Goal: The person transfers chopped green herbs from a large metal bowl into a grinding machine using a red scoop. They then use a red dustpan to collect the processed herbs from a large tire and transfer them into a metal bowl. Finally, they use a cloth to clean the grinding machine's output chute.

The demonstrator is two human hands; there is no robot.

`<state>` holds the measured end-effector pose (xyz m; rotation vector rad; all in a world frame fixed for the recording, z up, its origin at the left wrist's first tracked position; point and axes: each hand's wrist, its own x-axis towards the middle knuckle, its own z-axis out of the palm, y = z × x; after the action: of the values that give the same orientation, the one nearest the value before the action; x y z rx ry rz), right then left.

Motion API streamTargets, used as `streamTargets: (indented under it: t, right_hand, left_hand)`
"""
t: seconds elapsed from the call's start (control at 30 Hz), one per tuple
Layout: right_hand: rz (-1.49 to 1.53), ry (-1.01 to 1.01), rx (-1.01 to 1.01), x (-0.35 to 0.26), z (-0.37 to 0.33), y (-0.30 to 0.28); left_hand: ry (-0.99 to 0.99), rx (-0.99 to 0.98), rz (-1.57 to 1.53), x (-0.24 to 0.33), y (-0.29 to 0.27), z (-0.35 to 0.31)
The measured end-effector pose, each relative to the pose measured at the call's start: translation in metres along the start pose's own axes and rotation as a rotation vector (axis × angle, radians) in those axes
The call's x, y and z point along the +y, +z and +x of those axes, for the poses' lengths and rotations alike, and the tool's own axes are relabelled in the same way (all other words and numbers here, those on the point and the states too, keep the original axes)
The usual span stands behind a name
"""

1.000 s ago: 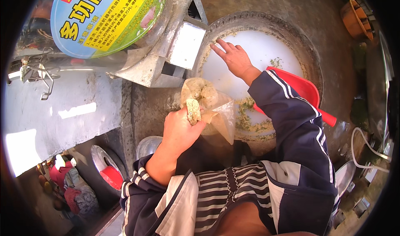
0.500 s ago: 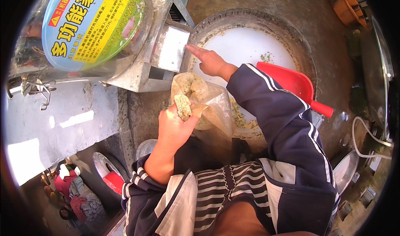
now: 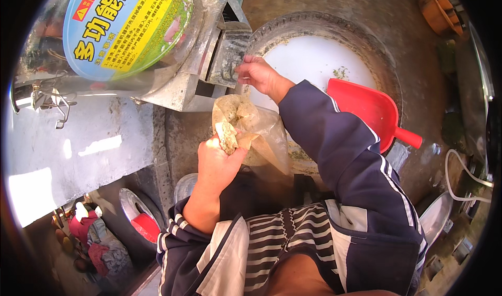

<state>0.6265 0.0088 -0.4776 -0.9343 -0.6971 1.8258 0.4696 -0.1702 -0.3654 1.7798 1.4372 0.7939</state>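
Observation:
My left hand (image 3: pixel 220 162) is closed round the gathered rim of a yellowish, see-through plastic bag (image 3: pixel 269 139). Pale crumbly residue coats the bag's folded edge, and its mouth gapes upward. Beyond the bag, my right hand (image 3: pixel 259 76) is at the edge of a metal chute flap (image 3: pixel 230 53), its fingers loosely bent and apart, holding nothing I can see. The flap belongs to a machine with a clear drum (image 3: pixel 183 40) bearing a large coloured label. Below the chute lies a wide round tub (image 3: pixel 384 60) with a white inside and green bits in it.
A red scoop (image 3: pixel 366 107) rests over the tub's right side. An orange-brown basket (image 3: pixel 439 11) stands at the far right, with a pale hose (image 3: pixel 452 175) nearer. At the lower left are a round pan (image 3: pixel 138 204) with something red in it and a heap of cloths (image 3: pixel 102 243).
My right hand has drawn its stretched fingers into a bend at the flap. The flap has tilted, turning from bright to dark. My left hand still grips the bag.

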Motion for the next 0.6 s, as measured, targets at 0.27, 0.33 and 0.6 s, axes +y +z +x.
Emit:
streamTargets:
  t: [0.27, 0.33, 0.6]
  right_hand:
    - [-0.127, -0.137, -0.367, -0.047, -0.016, 0.043]
    - [-0.189, -0.139, -0.407, -0.054, -0.013, 0.047]
    - [-0.507, -0.349, -0.701, -0.093, -0.087, 0.017]
  left_hand:
    - [0.045, -0.007, 0.026, -0.003, 0.002, 0.004]
    - [0.066, -0.001, 0.076, 0.000, -0.001, 0.008]
    - [-0.075, 0.125, -0.160, -0.020, 0.003, 0.027]
